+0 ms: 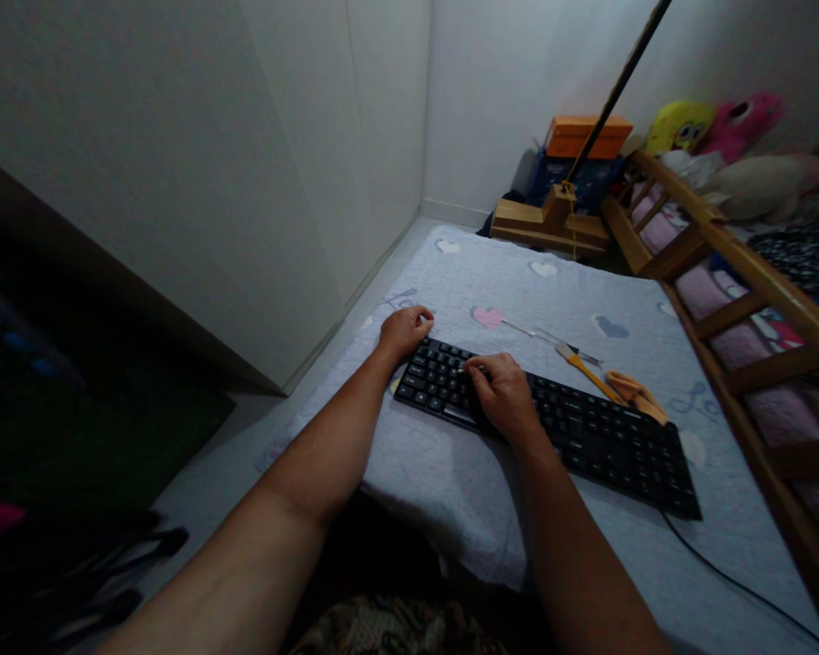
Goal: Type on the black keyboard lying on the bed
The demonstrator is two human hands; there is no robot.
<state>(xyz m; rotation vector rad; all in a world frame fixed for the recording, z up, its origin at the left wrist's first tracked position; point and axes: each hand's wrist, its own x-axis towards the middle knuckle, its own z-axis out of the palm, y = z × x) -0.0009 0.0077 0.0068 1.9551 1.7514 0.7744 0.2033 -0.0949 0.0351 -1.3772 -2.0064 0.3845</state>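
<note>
The black keyboard lies across the cloth-covered surface. My right hand seems pinched over its keys — on what, I can't tell; my left hand curls by its far left corner, grip unclear. Probably light, stiff plastic — best held by its edges.

I have free room across the far cover. Nearer, thin tools, a brush and a rag obstruct me just beyond the keyboard. A rail bounds the right, a panel the left; the cable crosses near right.
</note>
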